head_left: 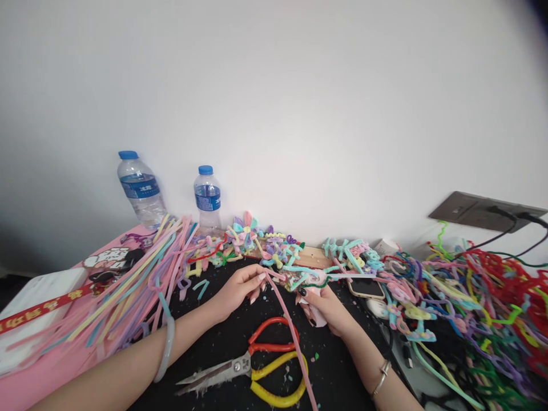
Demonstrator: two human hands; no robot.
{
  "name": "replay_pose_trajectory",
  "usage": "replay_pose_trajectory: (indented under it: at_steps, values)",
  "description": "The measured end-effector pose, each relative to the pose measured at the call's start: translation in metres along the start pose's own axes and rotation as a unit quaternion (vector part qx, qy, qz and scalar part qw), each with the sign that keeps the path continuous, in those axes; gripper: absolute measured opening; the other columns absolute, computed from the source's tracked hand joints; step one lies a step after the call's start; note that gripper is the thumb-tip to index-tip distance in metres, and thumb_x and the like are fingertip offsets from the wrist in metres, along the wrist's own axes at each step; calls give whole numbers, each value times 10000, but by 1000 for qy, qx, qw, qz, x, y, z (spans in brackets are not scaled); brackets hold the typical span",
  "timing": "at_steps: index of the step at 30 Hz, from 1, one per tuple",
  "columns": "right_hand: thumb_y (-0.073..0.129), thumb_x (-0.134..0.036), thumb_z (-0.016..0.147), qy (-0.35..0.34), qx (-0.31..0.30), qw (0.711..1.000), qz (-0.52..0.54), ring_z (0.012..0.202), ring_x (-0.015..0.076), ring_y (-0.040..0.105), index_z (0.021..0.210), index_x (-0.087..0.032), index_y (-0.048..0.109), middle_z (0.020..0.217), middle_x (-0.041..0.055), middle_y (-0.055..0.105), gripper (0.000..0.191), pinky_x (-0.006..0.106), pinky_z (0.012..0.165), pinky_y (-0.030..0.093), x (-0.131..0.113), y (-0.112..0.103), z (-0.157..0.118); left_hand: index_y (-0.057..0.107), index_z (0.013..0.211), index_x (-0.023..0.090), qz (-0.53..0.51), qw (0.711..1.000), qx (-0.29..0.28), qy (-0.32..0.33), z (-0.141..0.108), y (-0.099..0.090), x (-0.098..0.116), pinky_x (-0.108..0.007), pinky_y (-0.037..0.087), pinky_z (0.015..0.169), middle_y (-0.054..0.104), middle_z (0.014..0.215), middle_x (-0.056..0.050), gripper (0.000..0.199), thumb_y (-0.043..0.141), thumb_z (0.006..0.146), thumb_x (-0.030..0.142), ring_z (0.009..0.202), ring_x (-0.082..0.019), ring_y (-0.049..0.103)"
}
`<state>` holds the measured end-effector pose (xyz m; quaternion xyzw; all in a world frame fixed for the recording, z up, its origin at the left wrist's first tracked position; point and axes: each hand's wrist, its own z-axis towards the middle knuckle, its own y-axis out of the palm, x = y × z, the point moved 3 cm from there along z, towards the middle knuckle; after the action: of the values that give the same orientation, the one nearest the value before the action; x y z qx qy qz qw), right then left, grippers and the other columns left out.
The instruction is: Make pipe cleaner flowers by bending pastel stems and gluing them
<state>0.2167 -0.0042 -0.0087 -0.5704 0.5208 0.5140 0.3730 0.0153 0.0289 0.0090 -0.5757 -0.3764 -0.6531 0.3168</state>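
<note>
Between the fingertips of my left hand (248,285) is pinched a long pink pipe cleaner (281,299), which trails down over the scissors to the bottom edge. My right hand (329,311) is wrapped round a pale pinkish-white object (317,316) that is mostly hidden by the fingers; its kind is unclear. Just above the right fingers lie pastel and dark green pipe cleaner pieces (314,279). Below both hands, large scissors (237,366) with one red and one yellow handle lie spread on the black surface (205,337).
Loose pipe cleaners (141,279) fan out at left beside a white box (43,285). Two water bottles (208,197) stand by the wall. Pipe cleaner flowers (246,229) lie behind. A phone (367,288) and tangled pipe cleaners (492,308) sit right, under a socket plate (475,211) with cables.
</note>
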Motion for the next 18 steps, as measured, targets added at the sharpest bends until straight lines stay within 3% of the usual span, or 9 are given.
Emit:
replay_pose_trajectory:
  at_steps: [18]
  values:
    - [688, -501, 643, -2, 4, 1000, -2, 356, 51, 395, 684, -153, 553, 466, -57, 507, 376, 169, 340, 347, 1, -3, 0, 560, 840, 135, -6, 1000, 7, 12, 2, -4, -5, -200, 239, 431, 435, 610, 50, 232, 477, 853, 352, 423, -41, 357]
